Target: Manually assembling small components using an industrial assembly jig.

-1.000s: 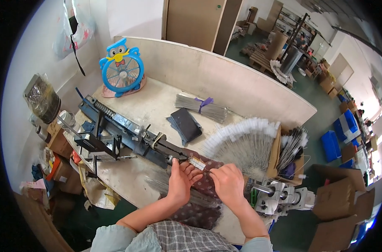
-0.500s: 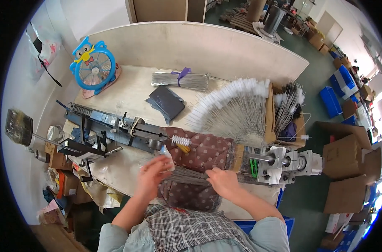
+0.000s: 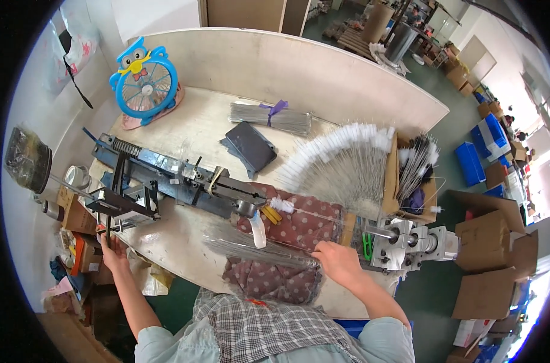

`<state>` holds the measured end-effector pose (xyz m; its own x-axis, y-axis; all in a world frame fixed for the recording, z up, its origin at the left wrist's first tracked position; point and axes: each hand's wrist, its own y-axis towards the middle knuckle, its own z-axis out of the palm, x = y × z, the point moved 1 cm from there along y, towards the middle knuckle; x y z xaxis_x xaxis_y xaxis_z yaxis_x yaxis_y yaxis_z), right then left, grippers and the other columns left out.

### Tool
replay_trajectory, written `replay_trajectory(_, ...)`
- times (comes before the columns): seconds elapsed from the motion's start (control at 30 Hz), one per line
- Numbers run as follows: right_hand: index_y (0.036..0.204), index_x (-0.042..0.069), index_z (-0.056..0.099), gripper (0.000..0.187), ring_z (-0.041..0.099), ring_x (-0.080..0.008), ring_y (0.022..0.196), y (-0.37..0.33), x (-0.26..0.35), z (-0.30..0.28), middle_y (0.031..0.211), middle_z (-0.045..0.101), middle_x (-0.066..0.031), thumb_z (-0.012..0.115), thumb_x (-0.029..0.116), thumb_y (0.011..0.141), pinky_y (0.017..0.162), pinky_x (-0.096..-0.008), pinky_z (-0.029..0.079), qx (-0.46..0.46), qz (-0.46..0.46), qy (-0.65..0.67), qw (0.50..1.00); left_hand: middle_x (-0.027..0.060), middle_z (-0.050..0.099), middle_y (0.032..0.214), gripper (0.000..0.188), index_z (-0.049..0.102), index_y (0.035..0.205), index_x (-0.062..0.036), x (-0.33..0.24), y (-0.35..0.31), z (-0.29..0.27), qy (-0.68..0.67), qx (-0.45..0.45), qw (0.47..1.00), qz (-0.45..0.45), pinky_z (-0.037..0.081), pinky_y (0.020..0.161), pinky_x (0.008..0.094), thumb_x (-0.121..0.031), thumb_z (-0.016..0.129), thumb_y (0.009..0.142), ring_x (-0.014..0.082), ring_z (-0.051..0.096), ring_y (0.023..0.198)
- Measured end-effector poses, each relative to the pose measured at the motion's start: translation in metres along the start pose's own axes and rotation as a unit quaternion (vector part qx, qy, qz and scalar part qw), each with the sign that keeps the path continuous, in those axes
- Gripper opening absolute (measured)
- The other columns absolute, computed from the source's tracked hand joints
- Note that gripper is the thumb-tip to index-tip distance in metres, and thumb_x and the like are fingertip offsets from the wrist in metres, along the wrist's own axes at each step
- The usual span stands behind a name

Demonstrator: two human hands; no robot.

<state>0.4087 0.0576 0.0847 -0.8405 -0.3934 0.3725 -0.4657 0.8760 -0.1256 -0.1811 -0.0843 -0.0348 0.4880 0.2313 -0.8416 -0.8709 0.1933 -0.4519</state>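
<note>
Left hand (image 3: 113, 251) has left the wire bundle since half a second ago and now sits out at the table's left edge, under the black handle frame (image 3: 121, 209) of the long blue twisting machine (image 3: 184, 181); fingers look curled near the frame's lower bar, but I can't tell if they're actually gripping it. Right hand (image 3: 338, 263) stayed put, palm down with fingers spread flat on the right end of the loose wire bundle (image 3: 260, 249), pinning it to the dotted maroon cloth (image 3: 287, 242). One white-tipped brush (image 3: 305, 210) lies in the machine's line, between its chuck end and the grey clamp block (image 3: 408, 242). So I judge the feeding step is over and the lever side is in hand. Room: bare tabletop (image 3: 184, 236) between my hands; right side crowded by the fanned finished brushes (image 3: 341, 166) and cardboard box (image 3: 411, 181).
</note>
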Motion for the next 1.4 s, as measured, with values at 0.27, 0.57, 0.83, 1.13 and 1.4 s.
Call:
replay_trajectory(0.27,0.095,0.012,0.064,0.015,0.063,-0.0275,0.075,-0.006,-0.007,0.003,0.082,0.062,-0.0067,0.061,0.020,0.083,0.061,-0.0382,0.051,-0.011,-0.039,0.012,0.999,0.0103,0.059,0.108,0.032,0.052,0.116,-0.0045,0.121,-0.153,0.055,-0.046,0.275,0.933,-0.228,0.051,0.086,0.0369,-0.026,0.053,0.092,0.0234,0.058,0.099)
replay_trajectory(0.57,0.098,0.006,0.060,0.020,0.063,-0.0304,0.071,-0.009,-0.008,0.011,0.084,0.058,-0.0112,0.054,0.004,0.079,0.058,-0.0403,0.052,-0.044,-0.021,-0.014,0.999,0.0043,0.054,0.084,0.018,0.049,0.098,-0.0085,0.110,-0.388,0.194,0.192,0.427,0.830,-0.304,0.041,0.067,0.0277,-0.021,0.055,0.087,0.0162,0.052,0.072)
replay_trajectory(0.83,0.087,0.003,0.054,0.013,0.060,-0.0321,0.075,-0.009,0.018,-0.053,0.079,0.051,-0.0123,0.056,0.001,0.074,0.062,-0.0402,0.050,-0.072,-0.029,-0.102,0.992,0.0080,0.059,0.072,0.045,0.056,0.096,-0.0027,0.046,-0.333,0.164,0.050,0.479,0.801,-0.355,0.048,0.066,0.0344,-0.045,0.042,0.094,0.0171,0.053,0.056)
replay_trajectory(1.13,0.097,0.001,0.063,0.015,0.061,-0.0317,0.071,0.001,-0.026,-0.124,0.080,0.062,-0.0158,0.061,0.005,0.083,0.063,-0.0362,0.049,-0.281,0.021,0.041,0.959,0.0130,0.064,0.082,0.018,0.062,0.100,-0.0035,0.098,-0.404,0.221,0.274,0.778,0.544,0.156,0.051,0.060,0.0314,-0.016,0.056,0.089,0.0211,0.064,0.068)
replay_trajectory(1.4,0.099,0.005,0.063,0.017,0.062,-0.0317,0.070,0.019,-0.039,-0.096,0.083,0.064,-0.0144,0.061,0.012,0.084,0.061,-0.0375,0.050,-0.265,0.015,0.099,0.959,0.0058,0.058,0.074,0.006,0.062,0.080,-0.0102,0.191,-0.430,0.268,0.329,0.673,0.398,0.529,0.049,0.054,0.0365,-0.013,0.060,0.075,0.0249,0.061,0.069)
